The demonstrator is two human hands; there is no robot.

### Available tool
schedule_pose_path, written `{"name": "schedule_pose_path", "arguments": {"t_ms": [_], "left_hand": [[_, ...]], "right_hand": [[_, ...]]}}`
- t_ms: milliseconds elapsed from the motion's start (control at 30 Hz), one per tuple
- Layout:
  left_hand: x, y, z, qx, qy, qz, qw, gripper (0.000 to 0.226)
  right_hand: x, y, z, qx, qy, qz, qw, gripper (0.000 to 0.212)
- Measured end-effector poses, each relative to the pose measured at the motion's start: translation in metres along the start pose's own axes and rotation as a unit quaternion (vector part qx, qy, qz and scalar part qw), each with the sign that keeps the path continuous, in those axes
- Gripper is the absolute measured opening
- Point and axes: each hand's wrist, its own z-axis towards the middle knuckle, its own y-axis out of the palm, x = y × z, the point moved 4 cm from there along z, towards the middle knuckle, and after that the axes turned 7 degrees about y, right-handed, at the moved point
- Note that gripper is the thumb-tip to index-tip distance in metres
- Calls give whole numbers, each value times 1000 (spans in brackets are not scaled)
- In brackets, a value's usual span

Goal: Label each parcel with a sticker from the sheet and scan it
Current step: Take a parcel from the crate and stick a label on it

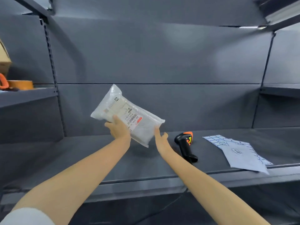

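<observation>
A white plastic parcel (113,106) with a barcode label on its face hangs tilted above the dark shelf (146,163). My left hand (117,128) holds it from below, thumb on the label side. My right hand (160,139) reaches up beside the parcel's lower right edge with relaxed fingers, a fingertip touching that edge. A black and orange barcode scanner (185,144) lies on the shelf just right of my right hand. Sticker sheets (238,151) with blue-outlined labels lie further right, overhanging the front edge.
Grey shelving surrounds the work shelf, with uprights at left (52,75) and right (266,78). On the left side shelf stand a brown tape roll (21,84), an orange tool (3,81) and a cardboard box (4,57).
</observation>
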Motion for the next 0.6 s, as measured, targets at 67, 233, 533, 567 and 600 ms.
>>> {"name": "schedule_pose_path", "arguments": {"t_ms": [67, 233, 533, 567, 600], "left_hand": [[-10, 11, -9, 6, -52, -26, 998, 44], [-28, 33, -25, -75, -104, -12, 992, 49], [-3, 21, -7, -182, -3, 103, 978, 24], [4, 20, -2, -184, 50, 127, 973, 21], [7, 20, -2, -210, 85, 153, 962, 26]], "right_hand": [[-1, 7, -1, -54, -13, 83, 995, 83], [-13, -12, 11, -21, -74, 179, 981, 59], [-115, -104, 26, 114, -269, -144, 945, 53], [-128, -107, 24, 107, -286, -182, 935, 55], [-140, -108, 22, 99, -300, -224, 922, 56]]}}
